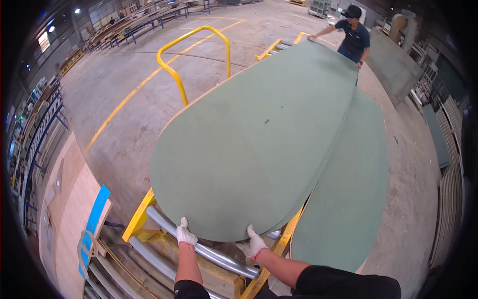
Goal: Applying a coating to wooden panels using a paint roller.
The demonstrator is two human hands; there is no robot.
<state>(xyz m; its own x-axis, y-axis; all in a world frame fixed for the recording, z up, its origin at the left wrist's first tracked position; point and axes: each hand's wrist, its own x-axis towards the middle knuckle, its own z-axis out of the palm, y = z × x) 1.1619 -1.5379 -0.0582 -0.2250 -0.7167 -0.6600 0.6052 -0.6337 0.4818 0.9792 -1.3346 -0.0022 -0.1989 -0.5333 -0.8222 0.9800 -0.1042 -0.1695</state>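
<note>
Left hand: gloved, I see the left hand (185, 235) clamped on the near edge of the top board (244, 134), thumb uppermost, fingers mostly hidden.
Right hand: well apart from the left, the right hand (254, 244) pinches the same edge, thumb above, fingers below.
Top board: green, round-ended, over the metal rollers (224, 259); a co-worker (354, 40) touches its far end.
Lower board: another green board (343, 194), to my right.
Room: concrete floor (112, 107), yellow lines.

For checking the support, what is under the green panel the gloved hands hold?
Metal rollers and a yellow frame show at its near end; the green panel hides what is under its middle.
</note>
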